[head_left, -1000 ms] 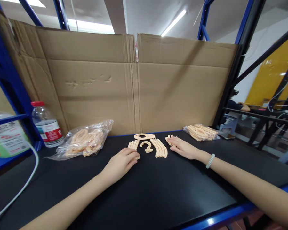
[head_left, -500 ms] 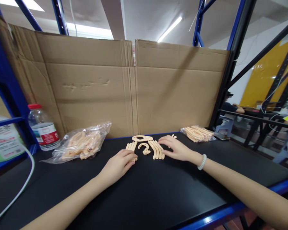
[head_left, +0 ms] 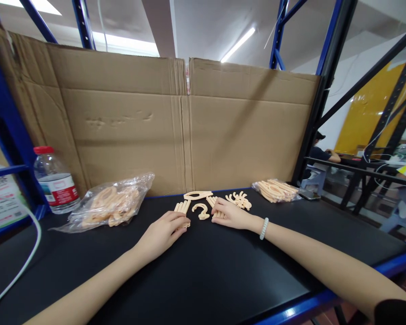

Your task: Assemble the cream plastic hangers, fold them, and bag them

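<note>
My left hand (head_left: 167,230) lies closed over the lower ends of a row of beige curved plastic strips (head_left: 182,206), thumb and fingers around them. My right hand (head_left: 232,214) curls over a matching row of beige strips (head_left: 211,200), its fingers covering most of that row. Between my hands a beige hanger hook (head_left: 203,213) rests on the black table. Just behind it lies a long beige frame piece (head_left: 198,195) with an oval opening. A loose pile of small beige hooks (head_left: 239,200) sits beyond my right hand.
A clear bag of beige parts (head_left: 113,203) stands left, by a red-capped bottle (head_left: 57,183). Another bag of parts (head_left: 276,190) and a phone (head_left: 309,194) lie right. Cardboard (head_left: 128,131) walls the back of the black table (head_left: 203,275). A person (head_left: 321,151) sits far right.
My right hand has moved left and slightly inward, closing over the right row of strips and uncovering the pile of small hooks. My left hand stays on its row.
</note>
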Demonstrator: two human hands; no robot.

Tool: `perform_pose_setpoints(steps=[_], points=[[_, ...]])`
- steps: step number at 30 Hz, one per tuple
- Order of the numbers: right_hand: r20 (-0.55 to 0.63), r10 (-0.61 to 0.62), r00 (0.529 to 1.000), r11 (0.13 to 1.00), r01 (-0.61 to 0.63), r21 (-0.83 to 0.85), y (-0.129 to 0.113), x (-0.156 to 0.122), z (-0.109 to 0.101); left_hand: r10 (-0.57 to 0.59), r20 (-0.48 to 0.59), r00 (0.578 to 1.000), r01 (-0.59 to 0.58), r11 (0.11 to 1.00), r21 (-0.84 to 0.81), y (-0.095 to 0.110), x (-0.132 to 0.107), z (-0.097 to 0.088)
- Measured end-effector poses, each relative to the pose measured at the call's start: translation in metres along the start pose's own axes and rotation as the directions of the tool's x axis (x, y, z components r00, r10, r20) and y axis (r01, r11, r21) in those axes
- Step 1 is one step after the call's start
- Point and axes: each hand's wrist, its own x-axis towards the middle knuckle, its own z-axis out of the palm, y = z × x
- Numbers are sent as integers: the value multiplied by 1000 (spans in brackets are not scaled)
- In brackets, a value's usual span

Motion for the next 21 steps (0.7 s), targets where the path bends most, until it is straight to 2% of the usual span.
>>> perform_pose_setpoints(steps=[11,21], points=[[-48,-18,999,999,16,-46,2,0,2,6,21,1000,-6,1000,2,-5,1,2],[-189,-25,982,986,-7,-167,-6,-11,-3,6,0,1000,-6,1000,9,-2,0,3]])
